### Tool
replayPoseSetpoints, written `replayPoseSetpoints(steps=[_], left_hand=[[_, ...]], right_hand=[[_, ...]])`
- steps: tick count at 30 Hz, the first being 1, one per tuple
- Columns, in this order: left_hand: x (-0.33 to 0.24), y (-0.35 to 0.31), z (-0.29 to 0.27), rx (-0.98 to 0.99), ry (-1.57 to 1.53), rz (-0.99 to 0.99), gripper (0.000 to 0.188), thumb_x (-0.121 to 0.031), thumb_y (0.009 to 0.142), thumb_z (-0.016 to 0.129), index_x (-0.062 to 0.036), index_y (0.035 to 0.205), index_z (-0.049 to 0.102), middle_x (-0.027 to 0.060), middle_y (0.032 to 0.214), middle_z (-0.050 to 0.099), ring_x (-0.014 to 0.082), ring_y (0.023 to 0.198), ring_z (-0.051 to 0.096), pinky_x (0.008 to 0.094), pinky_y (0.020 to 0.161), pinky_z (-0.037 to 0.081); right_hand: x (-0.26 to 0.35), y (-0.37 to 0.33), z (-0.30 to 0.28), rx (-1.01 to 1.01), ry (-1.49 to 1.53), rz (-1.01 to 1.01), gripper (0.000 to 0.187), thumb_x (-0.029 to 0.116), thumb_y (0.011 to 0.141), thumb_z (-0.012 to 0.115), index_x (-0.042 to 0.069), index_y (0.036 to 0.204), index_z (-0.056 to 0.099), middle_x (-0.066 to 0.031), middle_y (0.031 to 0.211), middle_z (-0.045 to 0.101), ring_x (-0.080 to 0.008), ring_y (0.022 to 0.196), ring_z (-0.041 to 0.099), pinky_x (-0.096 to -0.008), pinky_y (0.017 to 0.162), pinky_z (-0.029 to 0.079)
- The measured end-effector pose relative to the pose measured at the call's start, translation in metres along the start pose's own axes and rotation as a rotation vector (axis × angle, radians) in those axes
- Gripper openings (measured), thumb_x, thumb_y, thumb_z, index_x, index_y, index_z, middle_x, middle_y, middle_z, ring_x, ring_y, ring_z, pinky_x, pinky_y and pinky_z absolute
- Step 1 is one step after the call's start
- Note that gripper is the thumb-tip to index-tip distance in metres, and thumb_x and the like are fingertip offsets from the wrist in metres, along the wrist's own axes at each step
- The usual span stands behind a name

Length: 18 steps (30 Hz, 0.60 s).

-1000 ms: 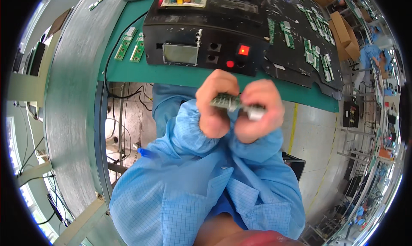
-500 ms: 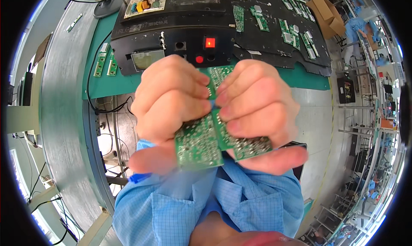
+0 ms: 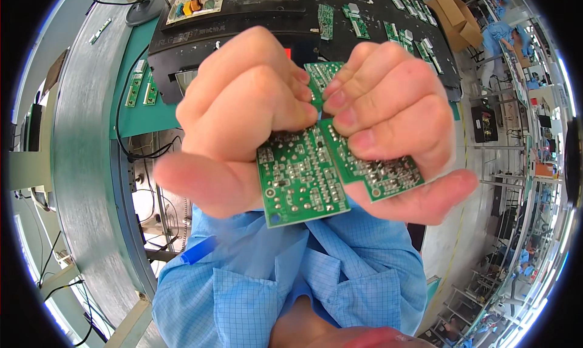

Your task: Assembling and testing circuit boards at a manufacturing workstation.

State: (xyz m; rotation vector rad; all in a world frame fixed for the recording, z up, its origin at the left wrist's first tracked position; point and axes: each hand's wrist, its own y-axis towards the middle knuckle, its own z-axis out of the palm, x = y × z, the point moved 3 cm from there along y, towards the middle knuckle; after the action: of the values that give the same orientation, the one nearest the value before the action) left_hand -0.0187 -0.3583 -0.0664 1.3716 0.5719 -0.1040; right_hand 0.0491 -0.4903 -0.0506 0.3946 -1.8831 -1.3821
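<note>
My left hand (image 3: 243, 105) is closed around a green circuit board (image 3: 300, 181), its fingers curled over the upper part. Beside it, my right hand (image 3: 395, 108) grips a second green circuit board (image 3: 379, 175) the same way. Both boards show their soldered sides, and a narrow slanting gap runs between their lower parts. Another green section (image 3: 322, 73) shows beyond my fingertips; whether it joins the two boards is hidden. Both thumbs stick outward. A blue pen-like object (image 3: 198, 249) lies in front of my blue sleeve, below my left hand.
Behind my hands stands a black test fixture (image 3: 228, 47) with a component-filled board (image 3: 195, 5) on top. Several small circuit boards (image 3: 401, 35) lie on the black surface at the far right. Two more boards (image 3: 136, 84) rest on the green mat at left. A cardboard box (image 3: 452, 17) stands beyond.
Both hands have risen with the boards, appear larger, and have spread slightly apart. They now cover more of the black fixture's front.
</note>
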Motion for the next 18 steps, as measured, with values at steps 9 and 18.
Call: replayPoseSetpoints(steps=[9, 18], left_hand=[[0.001, 0.020, -0.003, 0.004, -0.204, -0.182, 0.092, -0.072, 0.095, 0.009, 0.0030, 0.063, 0.052, 0.0161, 0.072, 0.050, 0.0241, 0.067, 0.045, 0.0352, 0.060, 0.037], [0.036, -0.002, -0.029, -0.226, -0.182, -0.547, 0.087, -0.071, 0.096, 0.003, -0.0047, 0.061, 0.047, 0.0071, 0.055, 0.047, 0.0168, 0.049, 0.044, 0.0269, 0.047, 0.034]], right_hand=[[0.013, 0.029, 0.002, 0.011, -0.040, 0.018, 0.056, 0.054, 0.099, 0.034, 0.005, 0.082, 0.057, -0.0132, 0.079, 0.057, -0.0225, 0.069, 0.051, -0.0345, 0.063, 0.043], [-0.037, -0.016, -0.102, -0.719, -0.193, 0.436, 0.087, 0.077, 0.095, 0.019, 0.004, 0.071, 0.060, -0.0057, 0.063, 0.053, -0.0130, 0.059, 0.051, -0.0249, 0.055, 0.038]])
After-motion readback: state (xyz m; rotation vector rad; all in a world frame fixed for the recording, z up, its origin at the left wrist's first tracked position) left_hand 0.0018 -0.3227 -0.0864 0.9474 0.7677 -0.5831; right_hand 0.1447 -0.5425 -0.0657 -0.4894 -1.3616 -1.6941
